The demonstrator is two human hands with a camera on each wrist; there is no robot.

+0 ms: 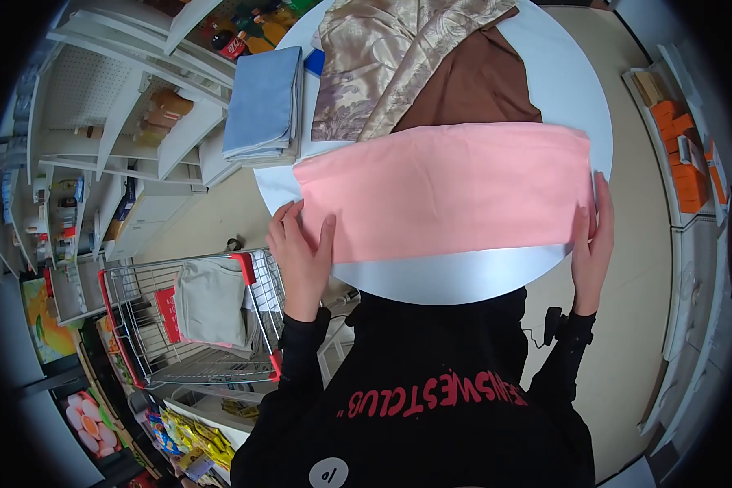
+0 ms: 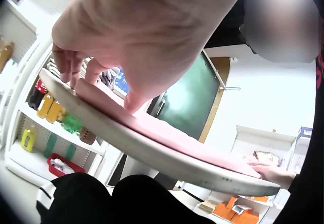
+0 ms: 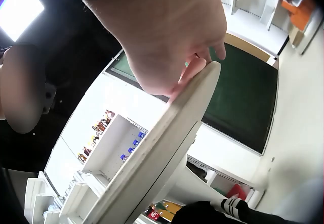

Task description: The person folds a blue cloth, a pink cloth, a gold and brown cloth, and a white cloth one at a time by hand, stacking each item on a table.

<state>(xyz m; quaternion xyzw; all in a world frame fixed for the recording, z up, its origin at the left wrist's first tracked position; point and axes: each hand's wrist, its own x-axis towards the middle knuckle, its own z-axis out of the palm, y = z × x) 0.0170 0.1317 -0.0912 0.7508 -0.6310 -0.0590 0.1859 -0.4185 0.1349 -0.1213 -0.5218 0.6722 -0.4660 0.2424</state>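
Observation:
A pink cloth, folded into a long band, lies flat across the near part of the round white table. At its left end the left hand touches the cloth, thumb and fingers spread. The right hand is at the right end, its fingers along the cloth's side edge. In the left wrist view the left hand has its fingertips down on the pink cloth. The right wrist view has the right hand at the table edge, fingertips partly hidden.
Beyond the pink cloth lie a patterned shiny cloth and a brown cloth. Folded blue cloth is stacked at the table's left. A shopping cart holding a folded grey cloth stands at the left; shelves line both sides.

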